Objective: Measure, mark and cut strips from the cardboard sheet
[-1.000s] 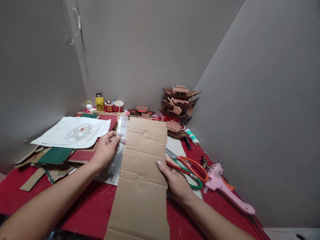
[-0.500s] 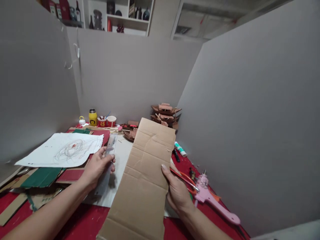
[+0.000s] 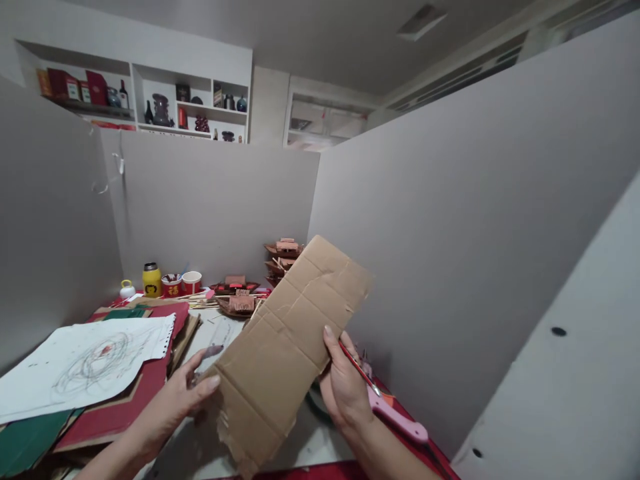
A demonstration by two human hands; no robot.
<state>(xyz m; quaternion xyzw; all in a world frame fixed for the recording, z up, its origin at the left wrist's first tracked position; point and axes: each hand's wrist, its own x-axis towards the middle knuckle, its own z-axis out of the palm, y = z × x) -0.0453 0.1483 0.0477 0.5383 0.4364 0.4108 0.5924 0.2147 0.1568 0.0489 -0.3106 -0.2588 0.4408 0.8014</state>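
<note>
A creased brown piece of cardboard (image 3: pixel 290 333) is held up at a slant above the work surface. My right hand (image 3: pixel 345 387) grips its right edge, thumb on the front face. A slim red tool with a silver tip (image 3: pixel 361 370) also sits in that hand, pointing down to the right; its exact kind is unclear. My left hand (image 3: pixel 183 400) is at the cardboard's lower left edge, thumb and forefinger apart; whether it touches the edge I cannot tell. Behind my right hand lies a pink glue gun (image 3: pixel 400 419), partly hidden.
Left of me, a scribbled paper sheet (image 3: pixel 100 363) covers red and green cardboard (image 3: pixel 105 427). Small model boats (image 3: pixel 239 305) and stacked ones (image 3: pixel 284 250) stand at the back, near paper cups (image 3: pixel 191 283) and a yellow bottle (image 3: pixel 151 280). Grey partitions (image 3: pixel 210 207) enclose the table.
My left hand has released the clear ruler and moved to the cardboard's left edge. The cardboard has been raised and tilted further right. The view has swung right and up.
</note>
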